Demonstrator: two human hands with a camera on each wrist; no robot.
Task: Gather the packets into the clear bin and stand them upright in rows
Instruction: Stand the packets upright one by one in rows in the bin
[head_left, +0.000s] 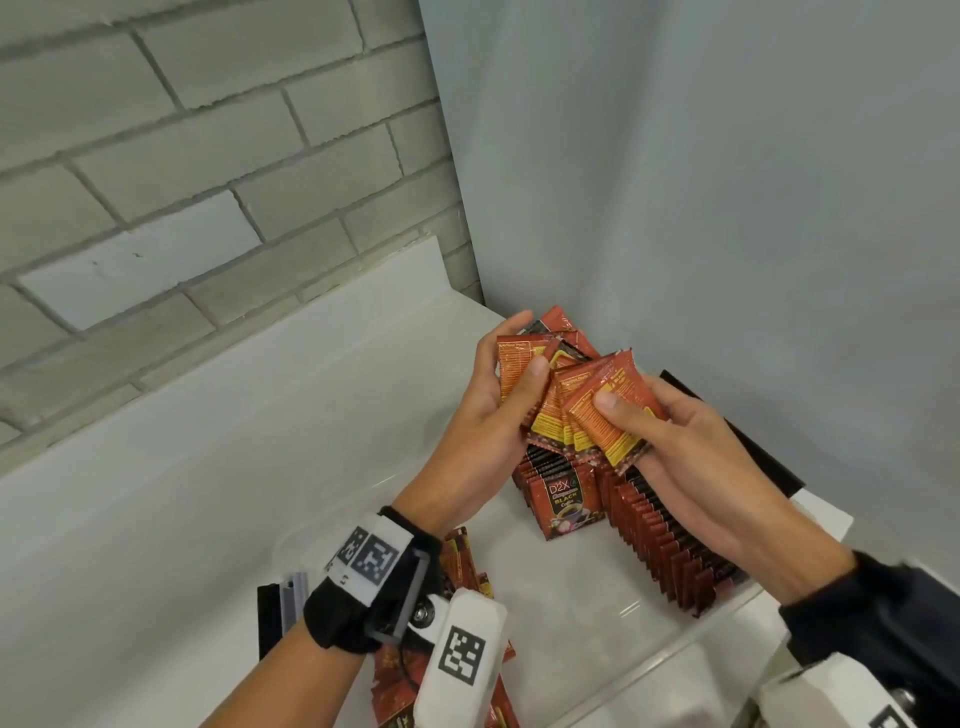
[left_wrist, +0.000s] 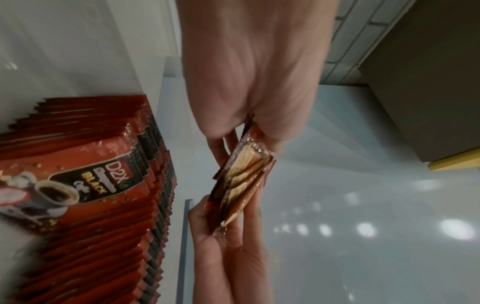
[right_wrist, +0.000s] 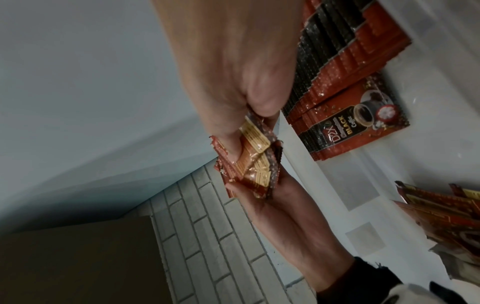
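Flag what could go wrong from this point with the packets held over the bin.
The bunch of packets is fanned and uneven between the left hand and right hand, so one could slip out. Lowered carelessly, it might knock over the standing rows in the clear bin.

A plain stockroom or packing corner, it seems. A bare block wall (head_left: 182, 171) meets a grey panel (head_left: 701, 182) over a white counter (head_left: 208, 441). Identical coffee packets (head_left: 670, 540) stand in rows.
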